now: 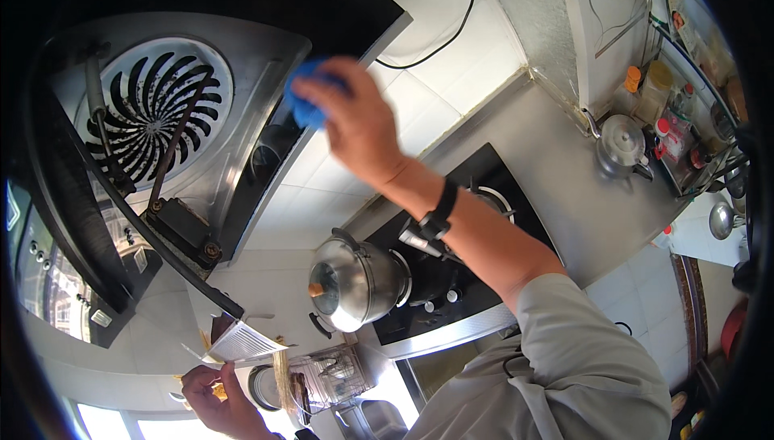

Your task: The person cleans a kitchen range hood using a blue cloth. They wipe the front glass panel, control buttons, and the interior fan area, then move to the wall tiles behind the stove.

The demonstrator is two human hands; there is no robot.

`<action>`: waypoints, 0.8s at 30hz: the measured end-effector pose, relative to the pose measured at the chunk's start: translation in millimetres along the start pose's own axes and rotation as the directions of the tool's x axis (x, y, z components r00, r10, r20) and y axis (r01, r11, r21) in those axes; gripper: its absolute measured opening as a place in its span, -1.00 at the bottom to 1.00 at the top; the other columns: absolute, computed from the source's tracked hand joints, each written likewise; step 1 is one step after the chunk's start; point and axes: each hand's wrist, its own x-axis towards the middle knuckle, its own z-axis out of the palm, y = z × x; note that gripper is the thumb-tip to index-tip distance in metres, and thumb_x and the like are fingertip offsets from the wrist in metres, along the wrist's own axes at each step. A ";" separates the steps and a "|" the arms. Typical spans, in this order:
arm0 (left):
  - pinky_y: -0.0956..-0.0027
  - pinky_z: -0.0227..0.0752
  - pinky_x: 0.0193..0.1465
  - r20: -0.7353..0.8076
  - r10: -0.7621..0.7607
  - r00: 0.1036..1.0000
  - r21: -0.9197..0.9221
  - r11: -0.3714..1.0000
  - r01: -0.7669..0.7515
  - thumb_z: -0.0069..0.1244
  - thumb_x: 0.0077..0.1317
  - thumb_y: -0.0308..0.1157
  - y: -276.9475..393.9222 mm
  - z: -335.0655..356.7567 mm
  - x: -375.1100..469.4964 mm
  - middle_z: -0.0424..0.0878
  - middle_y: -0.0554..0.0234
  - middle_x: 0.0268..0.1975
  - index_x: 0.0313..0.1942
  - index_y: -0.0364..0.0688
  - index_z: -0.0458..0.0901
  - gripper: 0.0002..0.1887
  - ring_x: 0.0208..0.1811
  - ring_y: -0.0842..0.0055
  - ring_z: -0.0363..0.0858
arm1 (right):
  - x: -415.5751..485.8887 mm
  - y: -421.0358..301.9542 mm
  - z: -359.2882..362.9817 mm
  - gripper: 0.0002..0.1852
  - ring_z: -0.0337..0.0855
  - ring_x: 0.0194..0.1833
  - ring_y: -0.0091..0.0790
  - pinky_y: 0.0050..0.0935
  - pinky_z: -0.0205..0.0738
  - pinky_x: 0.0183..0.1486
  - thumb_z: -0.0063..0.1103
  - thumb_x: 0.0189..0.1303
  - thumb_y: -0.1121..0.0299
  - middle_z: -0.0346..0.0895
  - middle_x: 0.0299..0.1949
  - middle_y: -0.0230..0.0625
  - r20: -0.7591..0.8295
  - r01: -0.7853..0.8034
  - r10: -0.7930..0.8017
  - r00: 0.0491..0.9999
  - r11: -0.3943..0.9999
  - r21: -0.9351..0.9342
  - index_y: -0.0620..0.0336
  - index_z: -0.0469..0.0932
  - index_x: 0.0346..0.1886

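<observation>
My right hand (363,119) is wrapped around a blue cloth (305,98), blurred by motion. The cloth overlaps the lower edge of a black range hood (284,125); whether they touch is unclear. Beside it, the hood's metal underside holds a round slotted fan grille (154,125) with dark greasy specks. A dark-rimmed panel (163,252) hangs open on a strut (97,89) and a hinge arm. At the lower left, my left hand (224,404) has thumb and finger close together below a white slotted piece (248,343). I cannot tell whether it grips anything.
Below the hood, a lidded steel pot (351,289) stands on a black gas hob (423,325). A steel kettle (620,143) sits on the steel counter (532,137) near bottles and jars. A dish rack (338,373) and sink (381,419) lie leftward. A black cable (471,10) runs along the wall.
</observation>
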 end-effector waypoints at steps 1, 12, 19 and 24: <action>0.32 0.47 0.11 -0.001 -0.022 1.000 -0.017 1.000 0.022 0.50 0.58 -0.49 -0.9 0.6 0.0 0.70 0.32 -0.04 -0.04 -0.16 0.58 -0.68 -0.03 0.55 0.58 | 15.9 10.4 -12.7 -0.28 0.71 0.41 0.08 -0.07 0.84 0.34 0.53 0.20 0.76 0.64 0.44 -0.11 -0.056 -0.019 0.016 0.998 0.998 -0.056 -0.11 0.87 0.43; 0.39 0.45 0.05 0.047 -0.053 0.997 -0.111 0.992 0.058 0.50 0.59 -0.47 1.6 2.8 3.0 0.66 0.36 -0.10 -0.12 -0.18 0.55 -0.66 -0.08 0.57 0.53 | -26.9 7.2 21.5 -0.64 0.82 0.28 -0.01 0.00 0.79 0.38 0.55 0.39 0.53 0.81 0.27 -0.30 0.278 0.268 -0.237 0.931 0.960 -0.080 -0.09 0.96 0.17; 0.45 0.42 0.00 0.041 -0.024 0.999 -0.139 0.990 0.030 0.47 0.57 -0.55 2.0 3.8 2.6 0.65 0.37 -0.10 -0.12 -0.19 0.53 -0.67 -0.10 0.61 0.52 | 38.1 17.2 -13.6 -0.44 0.81 0.25 0.03 -0.10 0.86 0.23 0.50 0.26 0.69 0.80 0.30 -0.20 -0.043 0.177 -0.184 0.982 0.977 -0.121 -0.11 0.96 0.27; 0.49 0.40 -0.04 0.071 -0.101 0.992 -0.246 0.962 0.115 0.45 0.58 -0.57 -3.1 5.3 1.7 0.60 0.39 -0.12 -0.11 -0.22 0.53 -0.68 -0.14 0.64 0.48 | 64.8 45.7 -23.4 -0.20 0.63 0.44 0.22 0.05 0.69 0.45 0.60 0.17 0.74 0.61 0.51 -0.01 -0.227 0.106 -0.171 0.959 0.956 -0.274 0.03 0.81 0.55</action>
